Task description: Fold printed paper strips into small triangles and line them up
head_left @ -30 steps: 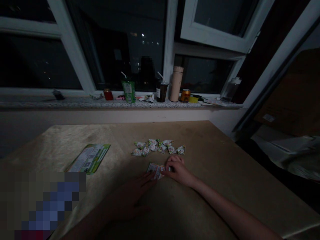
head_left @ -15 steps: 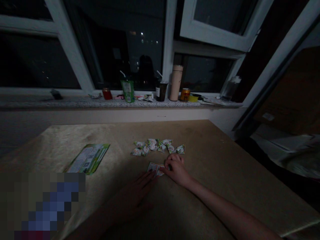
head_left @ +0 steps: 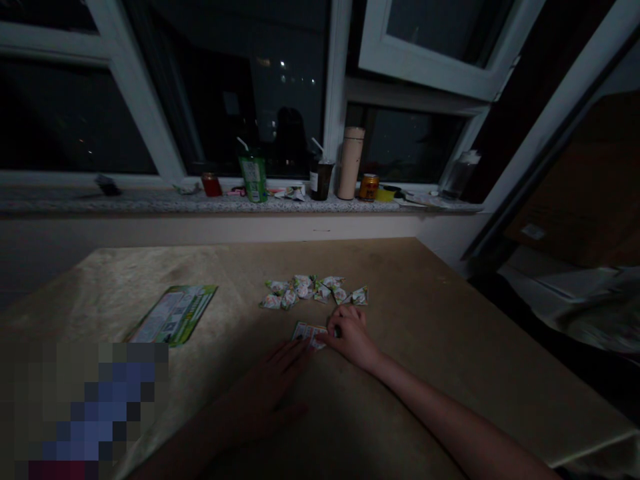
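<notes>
A small printed wrapper (head_left: 310,333), white with red and green print, lies flat on the table between my two hands. My left hand (head_left: 270,380) lies open and palm down, in dim shadow, with its fingertips on the wrapper's near left edge. My right hand (head_left: 353,337) has curled fingers, and its thumb presses on the wrapper's right part; its palm side is hidden. Just beyond the hands sits a cluster of several twisted, bow-shaped wrapped pieces (head_left: 304,287) with similar green and white print. The rightmost piece (head_left: 359,296) is close to my right fingers.
On the brown table (head_left: 425,320), a green and white printed bag (head_left: 175,315) lies at the left. Behind, the windowsill (head_left: 295,207) carries a green cup (head_left: 254,179), a dark drink cup (head_left: 321,180), a tall beige flask (head_left: 351,163) and an orange can (head_left: 369,188). A blurred patch covers the lower left.
The whole view has shifted slightly up and left. Both hands and the wrapper keep nearly the same positions relative to each other.
</notes>
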The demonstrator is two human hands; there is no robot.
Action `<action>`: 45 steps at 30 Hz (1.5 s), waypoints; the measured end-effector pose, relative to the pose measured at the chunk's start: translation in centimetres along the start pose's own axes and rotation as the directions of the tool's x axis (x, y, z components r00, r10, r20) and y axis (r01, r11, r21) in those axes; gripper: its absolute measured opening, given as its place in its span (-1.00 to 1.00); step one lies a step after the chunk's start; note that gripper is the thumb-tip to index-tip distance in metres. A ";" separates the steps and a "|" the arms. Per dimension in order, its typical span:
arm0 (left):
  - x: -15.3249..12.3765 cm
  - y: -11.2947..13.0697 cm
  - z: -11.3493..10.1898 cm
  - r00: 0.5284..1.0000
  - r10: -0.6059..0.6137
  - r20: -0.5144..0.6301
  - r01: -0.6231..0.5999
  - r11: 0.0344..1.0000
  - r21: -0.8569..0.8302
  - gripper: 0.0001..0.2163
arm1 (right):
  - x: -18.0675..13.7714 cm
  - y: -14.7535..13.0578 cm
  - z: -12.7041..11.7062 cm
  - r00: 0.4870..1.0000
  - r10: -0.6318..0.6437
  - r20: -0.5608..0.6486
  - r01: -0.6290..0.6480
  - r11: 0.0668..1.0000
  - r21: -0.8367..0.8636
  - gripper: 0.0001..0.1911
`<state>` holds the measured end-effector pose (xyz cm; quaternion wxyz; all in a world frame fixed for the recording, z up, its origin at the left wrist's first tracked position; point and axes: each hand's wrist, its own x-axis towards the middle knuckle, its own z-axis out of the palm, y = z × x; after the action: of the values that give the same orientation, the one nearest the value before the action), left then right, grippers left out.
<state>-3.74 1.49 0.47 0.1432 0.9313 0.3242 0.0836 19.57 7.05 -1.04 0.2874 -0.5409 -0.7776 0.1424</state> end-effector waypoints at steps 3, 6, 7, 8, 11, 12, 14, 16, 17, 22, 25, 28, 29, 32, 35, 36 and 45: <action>0.0 0.1 0.1 1.000 -0.013 -0.025 0.012 1.000 -0.021 -0.28 | 0.1 0.2 0.2 1.000 -0.002 0.004 0.002 1.000 0.003 -0.65; 0.2 0.2 0.0 1.000 -0.024 -0.018 0.024 0.999 -0.026 -0.28 | 0.1 0.2 0.2 1.000 0.005 0.002 -0.005 1.000 0.011 -0.63; 0.2 0.2 -0.1 1.000 -0.027 -0.011 0.027 0.999 -0.027 -0.29 | 0.1 0.2 0.2 1.000 0.009 0.003 -0.009 1.000 0.011 -0.63; 0.2 0.3 -0.1 1.000 -0.028 -0.003 0.028 0.999 -0.030 -0.29 | 0.2 0.2 0.2 1.000 0.013 0.005 -0.013 1.000 0.009 -0.62; 0.2 0.3 -0.3 1.000 -0.024 -0.007 0.023 0.999 -0.041 -0.30 | 0.2 0.1 0.2 1.000 0.019 0.012 -0.019 1.000 0.007 -0.63; 0.2 0.3 -0.4 1.000 -0.022 -0.009 0.021 0.999 -0.041 -0.30 | 0.2 0.1 0.2 1.000 0.018 0.010 -0.018 1.000 0.009 -0.63; 0.2 0.3 -0.4 1.000 -0.019 -0.003 0.018 0.999 -0.039 -0.30 | 0.2 0.2 0.3 1.000 0.017 -0.001 -0.017 1.000 0.015 -0.63; 0.1 0.2 -0.4 1.000 -0.019 0.013 0.020 0.999 -0.030 -0.31 | 0.3 0.3 0.4 1.000 0.013 -0.013 -0.013 1.000 0.019 -0.63; 0.1 0.2 -0.4 1.000 -0.017 0.021 0.017 1.000 -0.022 -0.31 | 0.3 0.3 0.5 1.000 0.012 -0.016 -0.012 1.000 0.020 -0.63; 0.2 0.3 -0.4 1.000 -0.008 0.011 0.008 1.000 0.002 -0.27 | 0.3 0.1 0.4 1.000 0.027 0.002 -0.027 1.000 0.005 -0.63; 0.1 0.3 -0.5 1.000 0.005 0.014 -0.005 1.000 -0.015 -0.26 | 0.3 0.0 0.2 1.000 0.019 0.013 -0.019 1.000 -0.013 -0.66; 0.0 0.1 -0.6 1.000 -0.001 0.006 0.001 0.999 -0.033 -0.22 | 0.2 0.1 0.2 1.000 -0.011 0.019 0.012 1.000 -0.029 -0.68; -0.1 0.0 -0.7 1.000 -0.011 -0.007 0.011 0.999 -0.042 -0.21 | 0.2 0.2 0.3 1.000 -0.018 0.020 0.019 0.999 -0.031 -0.68; -0.1 -0.2 -0.7 1.000 -0.015 -0.024 0.014 0.998 -0.053 -0.24 | 0.2 0.4 0.4 0.999 -0.030 0.020 0.030 0.999 -0.039 -0.66; 0.0 -0.2 -0.8 1.000 0.016 0.000 -0.016 1.000 -0.026 -0.31 | 0.2 0.5 0.5 0.999 -0.032 0.015 0.033 0.999 -0.035 -0.66; 0.0 -0.2 -0.8 1.000 0.019 0.007 -0.018 1.000 -0.015 -0.31 | 0.2 0.5 0.5 0.999 -0.031 0.012 0.031 0.999 -0.027 -0.65; 0.1 0.1 -0.5 1.000 0.011 0.021 -0.011 1.000 0.006 -0.30 | 0.3 0.2 0.3 1.000 -0.020 0.024 0.021 0.999 -0.029 -0.65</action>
<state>-3.73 1.62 0.95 0.1433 0.9344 0.3178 0.0739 19.49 7.41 -1.36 0.2715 -0.5354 -0.7884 0.1345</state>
